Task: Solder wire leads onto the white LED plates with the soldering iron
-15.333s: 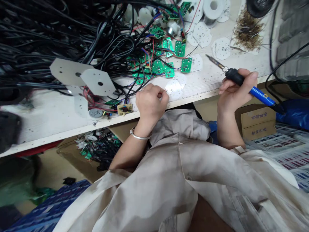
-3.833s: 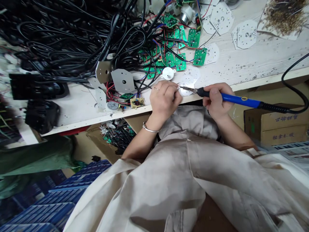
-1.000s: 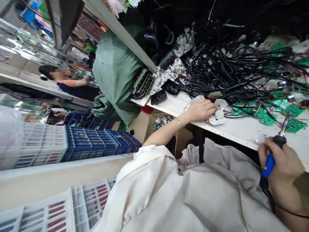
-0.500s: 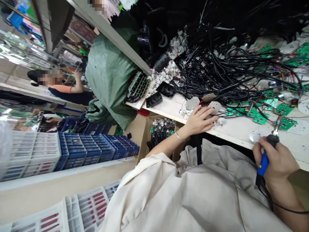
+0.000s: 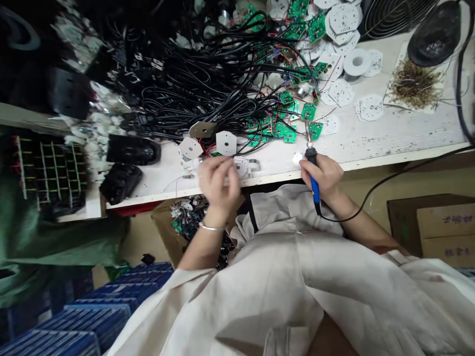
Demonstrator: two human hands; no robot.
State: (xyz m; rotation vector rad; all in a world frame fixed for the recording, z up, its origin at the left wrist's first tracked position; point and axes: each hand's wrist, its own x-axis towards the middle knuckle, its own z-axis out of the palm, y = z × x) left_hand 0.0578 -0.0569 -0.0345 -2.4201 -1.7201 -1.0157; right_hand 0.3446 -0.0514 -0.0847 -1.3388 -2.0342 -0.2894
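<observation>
Reading the bench over the head camera, I have the right hand clenched around a soldering iron, its fingers closed on the black grip, the blue handle running down through the palm and the tip pointing up the bench. The tip sits near a green circuit board, though I can't tell whether they touch. A small white disc lies just left of that hand.

The left hand is blurred above the near edge of the white bench, with a silver bracelet on its wrist. Its fingers look loosely curled, but I can't tell whether they are grasping anything. Closest to them is a white round board, and just beyond it lie pale octagonal plates.

Farther up the bench I see a tangled heap of black cables, more wired green boards, a spool of solder and a paper of wire clippings. The iron's black cord runs off to the right. Below the bench sit a cardboard box of small parts and blue crates.
</observation>
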